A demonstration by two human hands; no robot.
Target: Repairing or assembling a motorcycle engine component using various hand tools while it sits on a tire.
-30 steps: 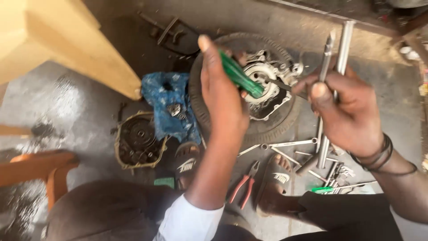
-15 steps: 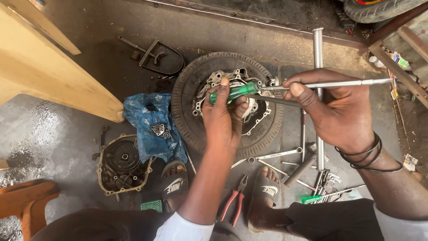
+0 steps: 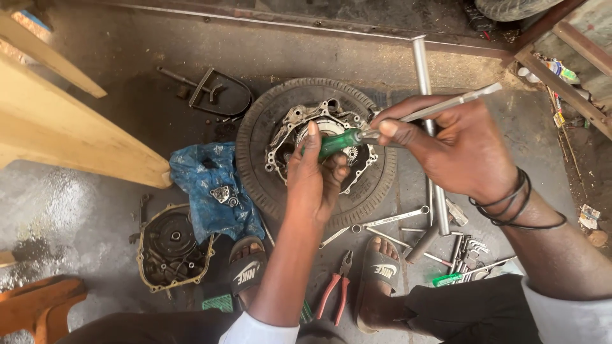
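While the view from my remote station has settled over the centre of the frame, both hands have closed in on one tool above the workpiece. A second ago the left hand (image 3: 315, 181) held the green-handled screwdriver (image 3: 341, 143) angled up and away while the right hand (image 3: 456, 150) held the long metal rod (image 3: 446, 105) upright, clear to the right. Half a second ago the two hands drew level. Now the left-hand fingers (image 3: 311, 143) are wrapped tight about the green handle, and the right thumb and forefinger are pinched on the rod just where it meets the handle's end, the rod slanting toward the upper right.

The engine casing (image 3: 322, 150) lies in the centre of the frame, seated in the well of a tyre (image 3: 252, 150) flat on the concrete floor (image 3: 89, 204). I judge the screwdriver tip to be down in the casing, though the left hand hides the contact point.

Noted round about: a blue plastic bag (image 3: 204, 185) with a small metal part on it at left centre, a round clutch cover (image 3: 172, 245) at lower left, red-handled pliers (image 3: 338, 286) between the sandalled feet, loose spanners (image 3: 395, 220) at lower right.

The change reads as the grip being set for leverage: handle steadied, rod brought in as a turning bar.
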